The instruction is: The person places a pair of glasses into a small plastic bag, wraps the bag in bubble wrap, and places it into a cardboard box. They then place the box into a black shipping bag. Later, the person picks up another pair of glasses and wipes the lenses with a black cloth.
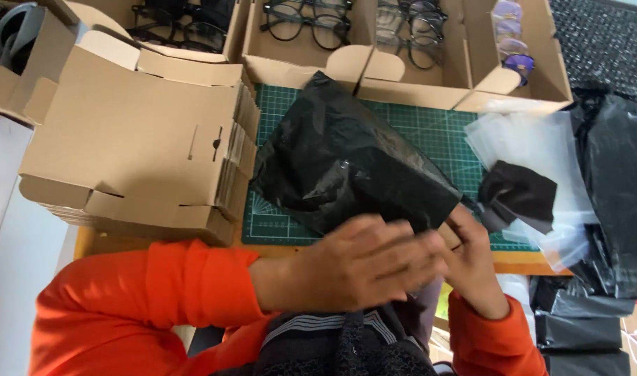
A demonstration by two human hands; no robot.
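Note:
A black plastic mailing bag (346, 163) with something boxy inside lies tilted on the green cutting mat (430, 132). My left hand (360, 264) lies flat across the bag's near open end, fingers together and pointing right. My right hand (475, 261) grips the bag's near right corner from below, the thumb up against the plastic. Both arms wear orange sleeves.
A stack of flat cardboard boxes (144, 139) lies to the left. Open cardboard trays with spectacles (311, 24) line the back. A dark cloth (517, 195) rests on clear plastic sleeves (534, 139) at the right, beside more black bags (618, 188).

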